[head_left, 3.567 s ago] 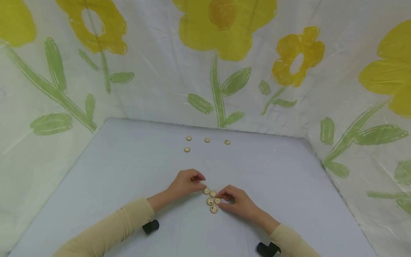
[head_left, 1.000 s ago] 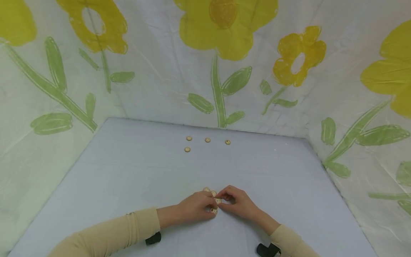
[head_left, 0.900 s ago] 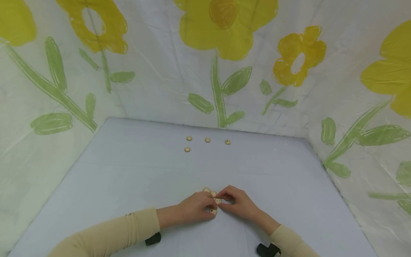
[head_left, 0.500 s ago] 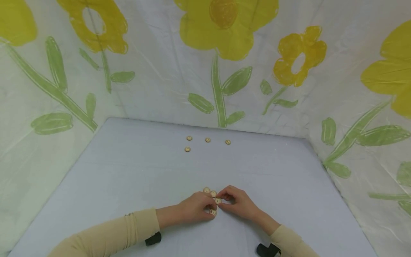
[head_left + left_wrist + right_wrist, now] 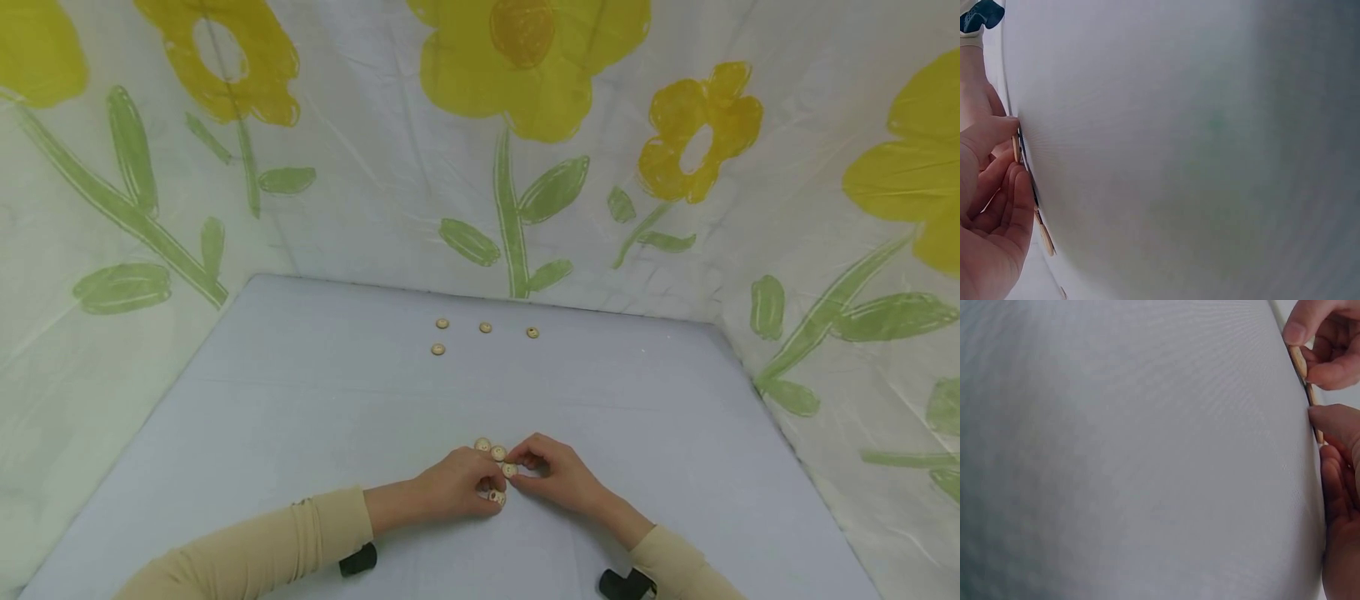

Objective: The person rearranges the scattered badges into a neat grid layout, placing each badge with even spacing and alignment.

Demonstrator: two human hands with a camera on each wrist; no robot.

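Observation:
Small round wooden buttons lie in a cluster on the table. My left hand (image 5: 457, 483) pinches the nearest wooden button (image 5: 497, 497) between thumb and fingers; in the right wrist view this wooden button (image 5: 1298, 361) shows edge-on. My right hand (image 5: 558, 473) keeps thumb and forefinger on the edges of another wooden button (image 5: 510, 471), and its fingers (image 5: 1332, 472) show in the right wrist view. Beyond the left hand, a far-left button (image 5: 482, 445) and a second button (image 5: 498, 453) lie close together. The left hand covers part of the cluster.
Farther back on the pale table (image 5: 300, 375) are several loose buttons, among them a left button (image 5: 442, 323), a middle button (image 5: 485, 327) and a right button (image 5: 532, 332). A flower-painted sheet (image 5: 360, 167) rises behind the table's far edge.
From the far-left button, my left hand has come nearer and right onto the nearest button, which has slid slightly toward me. A cluster button is now hidden. My right hand has stayed put.

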